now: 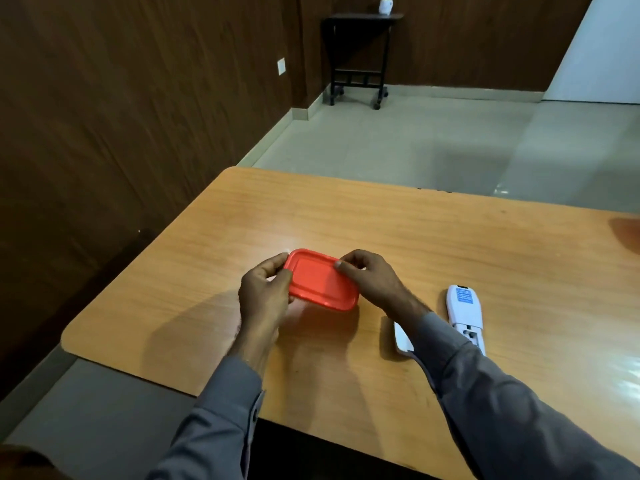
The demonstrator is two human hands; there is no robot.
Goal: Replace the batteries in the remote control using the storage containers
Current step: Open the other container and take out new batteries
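A small storage container with a red lid (322, 280) sits on the wooden table (450, 244). My left hand (265, 292) grips its left end, fingers curled round the rim. My right hand (370, 278) holds the right end, thumb pressed on the lid's far corner. The white remote control (464, 311) lies face down to the right, its battery bay open at the near end. Its white battery cover (402, 337) lies beside it, partly hidden by my right sleeve. The container's contents are hidden by the lid.
The table's left edge and rounded corners are close to the container. A dark reddish patch (627, 233) shows at the table's right edge. Beyond the table are a tiled floor and a black wheeled side table (360, 57) with a small pot.
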